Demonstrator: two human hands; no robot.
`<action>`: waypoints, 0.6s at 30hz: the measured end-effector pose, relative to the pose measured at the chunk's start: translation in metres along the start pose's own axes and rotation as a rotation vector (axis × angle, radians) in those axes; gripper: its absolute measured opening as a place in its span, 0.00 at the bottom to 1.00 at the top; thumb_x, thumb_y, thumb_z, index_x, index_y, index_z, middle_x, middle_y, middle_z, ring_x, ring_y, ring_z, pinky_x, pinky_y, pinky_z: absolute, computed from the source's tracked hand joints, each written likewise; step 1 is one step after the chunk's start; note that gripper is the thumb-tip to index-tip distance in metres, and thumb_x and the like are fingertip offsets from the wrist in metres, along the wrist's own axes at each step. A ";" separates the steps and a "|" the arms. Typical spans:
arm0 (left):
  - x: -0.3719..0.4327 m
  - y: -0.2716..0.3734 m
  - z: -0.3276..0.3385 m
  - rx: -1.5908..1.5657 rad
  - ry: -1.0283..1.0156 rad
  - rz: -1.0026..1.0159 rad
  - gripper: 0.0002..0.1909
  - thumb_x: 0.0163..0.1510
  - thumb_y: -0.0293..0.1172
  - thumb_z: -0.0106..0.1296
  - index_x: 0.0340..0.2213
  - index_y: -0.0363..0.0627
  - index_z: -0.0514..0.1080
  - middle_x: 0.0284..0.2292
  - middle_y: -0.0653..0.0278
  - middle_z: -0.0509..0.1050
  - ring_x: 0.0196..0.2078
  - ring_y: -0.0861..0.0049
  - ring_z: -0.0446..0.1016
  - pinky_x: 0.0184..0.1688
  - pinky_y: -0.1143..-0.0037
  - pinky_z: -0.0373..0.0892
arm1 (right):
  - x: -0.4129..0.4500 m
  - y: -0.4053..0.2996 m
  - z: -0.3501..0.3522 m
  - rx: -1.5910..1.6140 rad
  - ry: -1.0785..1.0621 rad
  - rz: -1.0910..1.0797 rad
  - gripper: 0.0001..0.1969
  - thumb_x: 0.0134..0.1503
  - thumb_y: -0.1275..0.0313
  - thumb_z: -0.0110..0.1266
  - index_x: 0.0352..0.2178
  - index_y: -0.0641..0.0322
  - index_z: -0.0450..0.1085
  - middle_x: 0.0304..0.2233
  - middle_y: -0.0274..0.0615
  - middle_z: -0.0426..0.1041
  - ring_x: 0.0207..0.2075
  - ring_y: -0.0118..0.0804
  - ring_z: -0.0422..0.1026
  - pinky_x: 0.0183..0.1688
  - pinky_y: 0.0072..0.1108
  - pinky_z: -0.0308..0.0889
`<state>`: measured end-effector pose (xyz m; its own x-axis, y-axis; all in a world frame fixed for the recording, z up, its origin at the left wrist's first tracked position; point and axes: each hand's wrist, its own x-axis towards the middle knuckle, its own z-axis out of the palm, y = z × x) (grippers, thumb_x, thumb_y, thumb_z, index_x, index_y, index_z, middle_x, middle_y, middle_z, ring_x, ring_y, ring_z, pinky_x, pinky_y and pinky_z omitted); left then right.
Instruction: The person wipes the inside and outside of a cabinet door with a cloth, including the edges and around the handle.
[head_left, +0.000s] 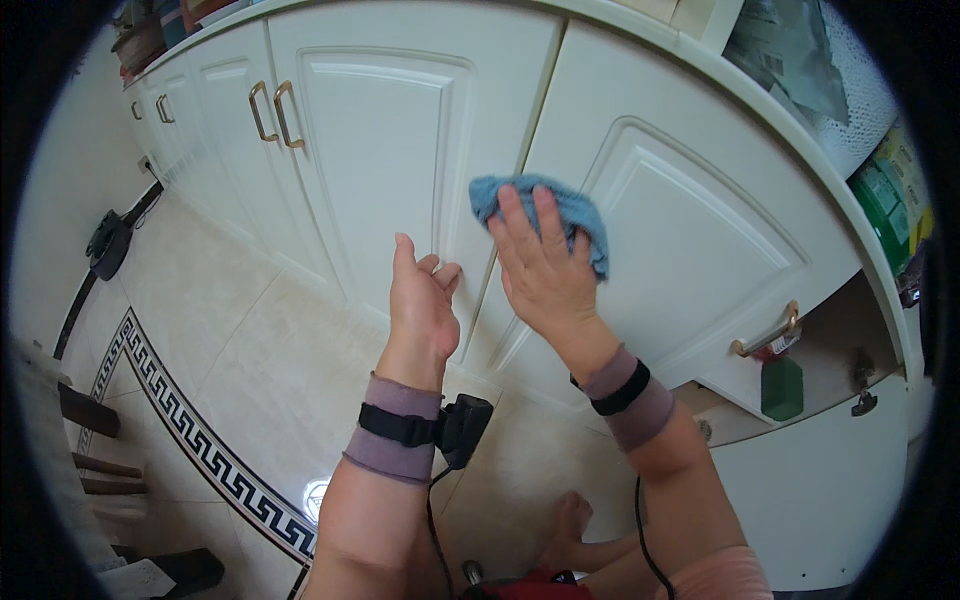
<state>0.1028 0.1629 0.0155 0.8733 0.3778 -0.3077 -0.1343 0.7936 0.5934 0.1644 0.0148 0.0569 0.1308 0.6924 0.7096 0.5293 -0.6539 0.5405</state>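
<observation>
My right hand (546, 266) lies spread over a blue cloth (581, 206) and presses it to the white cabinet doors, across the gap between two of them. Beside it, my left hand (424, 304) holds nothing; its thumb points up and its fingers are partly curled close to the left cabinet door (375, 157). Under the cloth's right side is the right cabinet door (697, 217), with a raised panel and a brass-coloured handle (766, 334). The part of the doors behind the cloth is hidden.
At the right, an opened cabinet door (817, 487) hangs beside a compartment holding a green container (781, 390). Packages (889, 202) sit on the countertop. Below are the tiled floor (247, 360) and my bare foot (571, 517). A dark device (110, 244) is by the left wall.
</observation>
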 end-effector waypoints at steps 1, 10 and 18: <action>-0.003 0.000 0.003 0.014 0.022 -0.002 0.48 0.57 0.62 0.36 0.61 0.33 0.35 0.63 0.46 0.39 0.61 0.57 0.53 0.65 0.60 0.29 | -0.011 -0.007 0.006 0.010 -0.042 -0.020 0.21 0.48 0.67 0.52 0.47 0.48 0.69 0.61 0.34 0.56 0.62 0.45 0.52 0.47 0.39 0.56; -0.007 0.001 0.010 0.090 0.072 0.045 0.51 0.58 0.63 0.31 0.59 0.29 0.23 0.55 0.27 0.53 0.65 0.54 0.42 0.64 0.67 0.22 | -0.095 -0.054 0.045 -0.093 -0.134 -0.133 0.22 0.52 0.69 0.45 0.50 0.45 0.69 0.61 0.26 0.56 0.63 0.36 0.53 0.49 0.22 0.52; -0.017 0.002 0.023 0.134 0.062 0.045 0.52 0.57 0.64 0.31 0.59 0.30 0.23 0.57 0.26 0.48 0.67 0.55 0.34 0.64 0.67 0.22 | -0.159 -0.097 0.072 0.171 -0.505 -0.265 0.28 0.56 0.71 0.39 0.60 0.59 0.53 0.66 0.30 0.41 0.65 0.30 0.43 0.62 0.23 0.49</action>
<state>0.0987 0.1471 0.0394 0.8366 0.4437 -0.3213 -0.1056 0.7062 0.7001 0.1525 -0.0100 -0.1402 0.3359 0.9121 0.2352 0.7207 -0.4096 0.5593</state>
